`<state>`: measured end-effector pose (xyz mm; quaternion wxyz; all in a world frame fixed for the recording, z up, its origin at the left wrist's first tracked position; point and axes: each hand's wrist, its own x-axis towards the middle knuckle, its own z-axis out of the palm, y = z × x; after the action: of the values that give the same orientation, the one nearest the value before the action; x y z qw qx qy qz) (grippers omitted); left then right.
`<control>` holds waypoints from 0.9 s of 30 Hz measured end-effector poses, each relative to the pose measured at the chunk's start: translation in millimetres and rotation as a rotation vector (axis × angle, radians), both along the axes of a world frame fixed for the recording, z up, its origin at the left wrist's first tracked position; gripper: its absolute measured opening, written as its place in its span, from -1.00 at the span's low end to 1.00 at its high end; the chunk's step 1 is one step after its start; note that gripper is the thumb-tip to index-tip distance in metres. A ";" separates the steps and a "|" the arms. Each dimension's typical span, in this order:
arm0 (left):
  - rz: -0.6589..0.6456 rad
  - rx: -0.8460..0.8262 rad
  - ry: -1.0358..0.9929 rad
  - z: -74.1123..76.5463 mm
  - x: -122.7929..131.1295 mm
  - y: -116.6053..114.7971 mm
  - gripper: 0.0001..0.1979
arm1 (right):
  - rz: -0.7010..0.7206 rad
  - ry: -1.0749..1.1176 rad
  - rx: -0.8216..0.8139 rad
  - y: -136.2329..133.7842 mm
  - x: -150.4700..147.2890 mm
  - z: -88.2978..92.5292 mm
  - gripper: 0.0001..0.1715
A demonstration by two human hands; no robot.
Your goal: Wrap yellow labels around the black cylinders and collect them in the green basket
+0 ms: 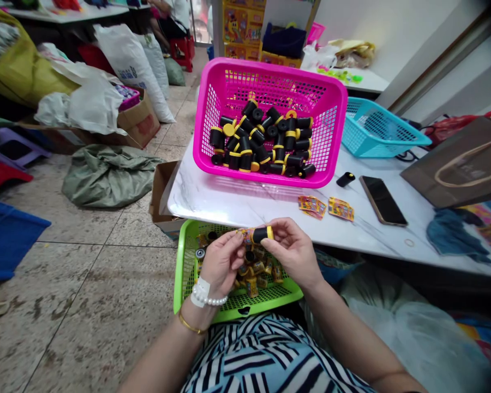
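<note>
Fingers of left hand [223, 262] and right hand [294, 252] pinch 1 black cylinder [257, 234] above the green basket [184, 273], with the pink basket [213, 93] at 12 o'clock. It looks light, stiff and smooth; both ends give good hold.

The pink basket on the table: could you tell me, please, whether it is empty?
No, the pink basket holds a heap of black-and-yellow cylinders piled across its floor.

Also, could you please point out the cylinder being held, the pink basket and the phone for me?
held cylinder [260, 234]: head view, on its black body.
pink basket [270, 84]: head view, on its far mesh wall.
phone [382, 200]: head view, on the middle of its dark screen.
</note>
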<state>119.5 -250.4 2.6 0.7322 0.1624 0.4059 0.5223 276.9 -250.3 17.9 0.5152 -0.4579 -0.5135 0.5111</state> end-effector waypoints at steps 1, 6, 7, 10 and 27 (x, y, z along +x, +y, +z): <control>0.040 0.019 0.038 0.4 -1.1 -2.2 -0.66 | -0.016 0.004 0.014 -1.0 0.7 -1.8 -0.67; -0.083 0.121 0.121 2.5 -13.9 -8.0 -0.51 | 0.056 -0.037 0.081 -11.1 7.2 -5.3 -0.64; -0.160 0.148 0.129 2.8 -17.0 -7.8 -0.52 | 0.072 -0.066 0.111 -12.7 8.3 -5.5 -0.64; -0.266 0.218 0.201 3.4 -22.1 -6.3 -0.64 | 0.071 -0.204 0.253 -14.5 10.9 -7.3 -0.65; -0.376 0.128 0.182 -2.9 -5.0 -0.5 -0.60 | 0.072 -0.481 0.323 -13.1 26.6 -21.3 -0.50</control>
<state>114.4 -251.0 -0.3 0.7653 0.3280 0.3987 0.3845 303.5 -263.5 -3.5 0.4263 -0.4596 -0.7116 0.3173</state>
